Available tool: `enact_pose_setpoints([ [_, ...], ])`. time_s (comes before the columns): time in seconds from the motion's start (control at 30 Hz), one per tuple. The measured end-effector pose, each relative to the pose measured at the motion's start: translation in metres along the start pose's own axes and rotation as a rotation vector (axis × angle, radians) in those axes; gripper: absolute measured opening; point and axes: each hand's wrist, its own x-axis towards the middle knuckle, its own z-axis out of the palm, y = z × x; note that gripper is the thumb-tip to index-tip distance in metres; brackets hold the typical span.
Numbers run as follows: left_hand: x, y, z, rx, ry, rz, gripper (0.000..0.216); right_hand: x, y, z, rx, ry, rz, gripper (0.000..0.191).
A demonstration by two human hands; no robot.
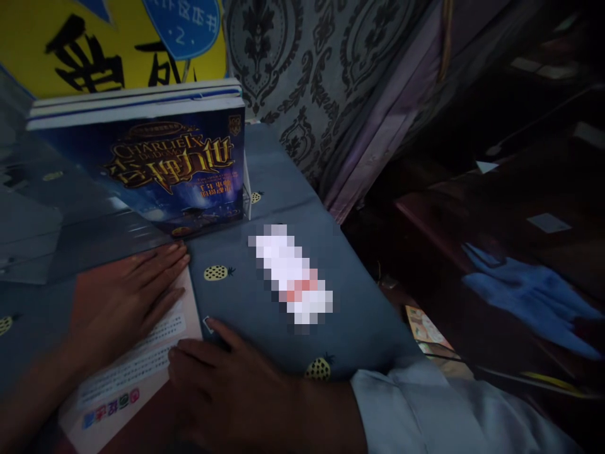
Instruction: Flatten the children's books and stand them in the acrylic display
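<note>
Two hands (137,295) on one booklet (127,375)

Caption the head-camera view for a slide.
Left hand resting on a pink-and-white booklet, right hand at its edge, before books standing on a pineapple-print tablecloth.

Your left hand (137,293) covers part of the booklet (111,381), and what print you leave showing is mostly too blurred to read. The fingers of your right hand (227,384) are so dim at the booklet's edge that you can't tell whether they pinch it or only rest there. The bottom edge cuts off the booklet and your right sleeve (416,400). Coarse squares mask a pale thing (286,265) near that hand. The books (174,170) hide the sign's (113,31) lower part from you; its top runs out of frame
</note>
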Motion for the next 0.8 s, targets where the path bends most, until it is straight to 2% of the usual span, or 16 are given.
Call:
enact_pose_setpoints([
  [0.23,-0.026,0.027,-0.005,-0.019,-0.031,0.077,0.060,0.000,-0.001,0.008,-0.035,0.002,0.014,0.041],
  [0.57,-0.036,0.041,-0.006,0.015,0.005,0.145,0.063,0.002,0.004,0.002,-0.023,0.011,-0.085,0.036],
  [0.8,-0.047,0.058,-0.018,-0.003,-0.005,0.178,0.065,0.004,0.004,0.004,-0.101,0.133,-0.158,0.032],
])
